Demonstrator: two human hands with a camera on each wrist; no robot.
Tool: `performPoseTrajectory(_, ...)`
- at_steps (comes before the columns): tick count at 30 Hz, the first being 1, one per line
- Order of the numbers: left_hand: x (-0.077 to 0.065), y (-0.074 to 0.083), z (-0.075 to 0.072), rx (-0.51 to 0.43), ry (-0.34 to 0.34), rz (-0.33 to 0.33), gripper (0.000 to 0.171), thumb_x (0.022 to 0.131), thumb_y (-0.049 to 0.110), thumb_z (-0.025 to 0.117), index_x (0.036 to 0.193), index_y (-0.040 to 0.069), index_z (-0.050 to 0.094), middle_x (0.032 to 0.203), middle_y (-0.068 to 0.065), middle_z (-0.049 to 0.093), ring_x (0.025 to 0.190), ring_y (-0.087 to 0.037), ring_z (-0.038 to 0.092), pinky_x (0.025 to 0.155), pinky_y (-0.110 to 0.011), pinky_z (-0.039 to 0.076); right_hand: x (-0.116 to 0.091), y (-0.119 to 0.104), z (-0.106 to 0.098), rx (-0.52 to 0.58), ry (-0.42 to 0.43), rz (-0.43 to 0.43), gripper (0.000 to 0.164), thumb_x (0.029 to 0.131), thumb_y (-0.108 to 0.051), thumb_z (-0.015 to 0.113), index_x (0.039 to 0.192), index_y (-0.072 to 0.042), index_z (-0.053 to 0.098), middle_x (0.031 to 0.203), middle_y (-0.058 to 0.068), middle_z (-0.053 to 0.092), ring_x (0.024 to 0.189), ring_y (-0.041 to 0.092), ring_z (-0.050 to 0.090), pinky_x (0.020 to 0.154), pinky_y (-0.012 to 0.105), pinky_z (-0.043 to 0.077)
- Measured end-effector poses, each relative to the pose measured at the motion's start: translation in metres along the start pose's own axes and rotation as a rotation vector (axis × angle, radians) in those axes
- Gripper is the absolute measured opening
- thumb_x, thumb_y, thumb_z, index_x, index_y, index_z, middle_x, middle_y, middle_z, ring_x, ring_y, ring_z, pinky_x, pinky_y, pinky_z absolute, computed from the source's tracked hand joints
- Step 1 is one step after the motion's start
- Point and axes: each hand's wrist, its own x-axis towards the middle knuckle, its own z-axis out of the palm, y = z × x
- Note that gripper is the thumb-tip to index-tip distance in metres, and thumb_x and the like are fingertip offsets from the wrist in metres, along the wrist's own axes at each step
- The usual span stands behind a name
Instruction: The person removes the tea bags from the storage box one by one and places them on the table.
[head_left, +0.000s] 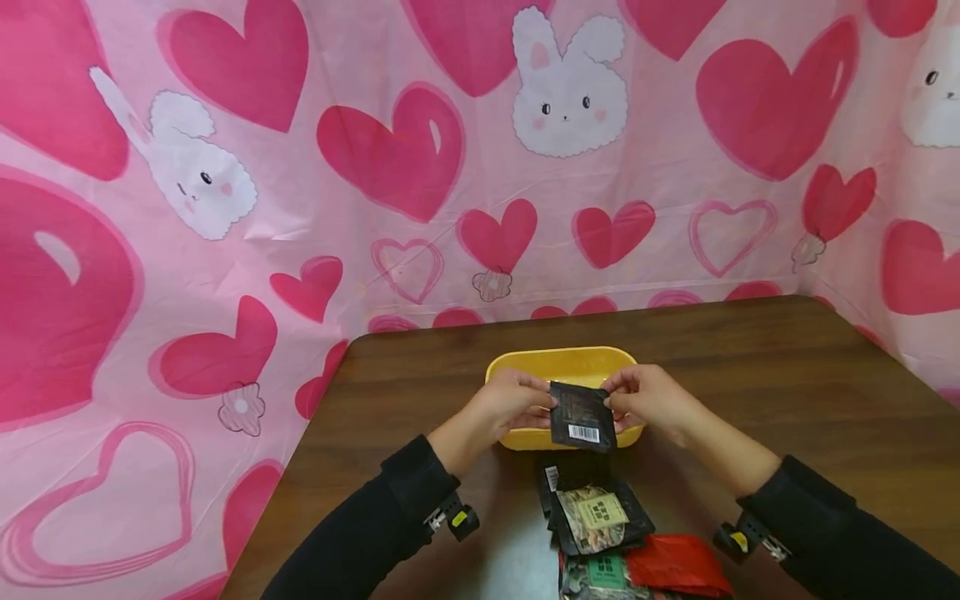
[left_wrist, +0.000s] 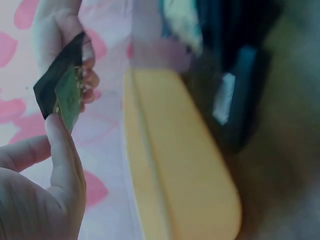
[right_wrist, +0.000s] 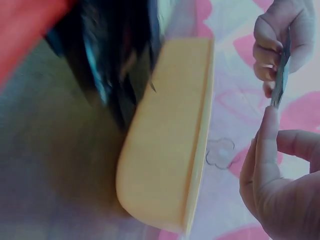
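A small flat black packet (head_left: pixel 583 417) with a white barcode label is held up over the yellow plastic tub (head_left: pixel 558 354). My left hand (head_left: pixel 510 403) pinches its left edge between thumb and fingers. On the opposite edge, my right hand (head_left: pixel 652 403) pinches it in the same way. In the left wrist view the packet (left_wrist: pixel 59 90) shows a green panel on its other face. From the right wrist it appears almost edge-on, a thin dark strip (right_wrist: pixel 283 80) between the two hands.
Nearer the body, in front of the tub, lies a pile of black food packets (head_left: pixel 596 517) with picture labels. Beside and below them are a red packet (head_left: pixel 678 565) and a green-labelled one (head_left: pixel 606 573). The wooden table (head_left: pixel 420 375) meets a pink heart-patterned cloth (head_left: pixel 420 275).
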Motion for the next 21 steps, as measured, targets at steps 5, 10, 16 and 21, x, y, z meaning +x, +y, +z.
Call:
performPoseTrajectory(5, -0.023, -0.021, 0.010, -0.001, -0.072, -0.017, 0.027, 0.084, -0.006, 0.070, 0.109, -0.005, 0.059, 0.080, -0.015, 0.067, 0.058, -0.018, 0.066, 0.063, -0.036, 0.060, -0.025, 0.014, 0.002, 0.030, -0.094, -0.005, 0.022, 0.088, 0.002, 0.061, 0.106, 0.014, 0.055, 0.081, 0.012, 0.057, 0.065, 0.020, 0.058, 0.061, 0.034, 0.060)
performPoseTrajectory(10, -0.039, -0.042, 0.019, -0.007, -0.127, -0.060, 0.028, 0.082, -0.013, 0.069, 0.104, -0.003, 0.055, 0.075, -0.016, 0.065, 0.053, -0.017, 0.063, 0.060, -0.037, 0.060, -0.042, 0.029, 0.006, 0.032, -0.185, 0.014, 0.019, 0.087, 0.002, 0.064, 0.102, 0.011, 0.057, 0.078, 0.009, 0.055, 0.067, 0.020, 0.054, 0.057, 0.033, 0.059)
performPoseTrajectory(16, -0.045, -0.066, 0.026, 0.042, -0.147, -0.111, 0.028, 0.079, -0.014, 0.071, 0.098, 0.000, 0.054, 0.073, -0.016, 0.067, 0.052, -0.018, 0.064, 0.056, -0.035, 0.060, -0.050, 0.043, 0.014, 0.020, -0.231, -0.004, 0.018, 0.083, 0.006, 0.063, 0.099, 0.011, 0.057, 0.076, 0.008, 0.055, 0.064, 0.018, 0.053, 0.051, 0.031, 0.057)
performPoseTrajectory(21, -0.044, -0.077, 0.028, 0.099, -0.138, -0.115, 0.029, 0.078, -0.012, 0.073, 0.095, 0.002, 0.055, 0.071, -0.016, 0.069, 0.050, -0.017, 0.064, 0.051, -0.033, 0.059, -0.051, 0.049, 0.019, -0.025, -0.227, -0.022, 0.017, 0.081, 0.005, 0.066, 0.095, 0.008, 0.058, 0.073, 0.007, 0.055, 0.060, 0.018, 0.054, 0.048, 0.031, 0.056)
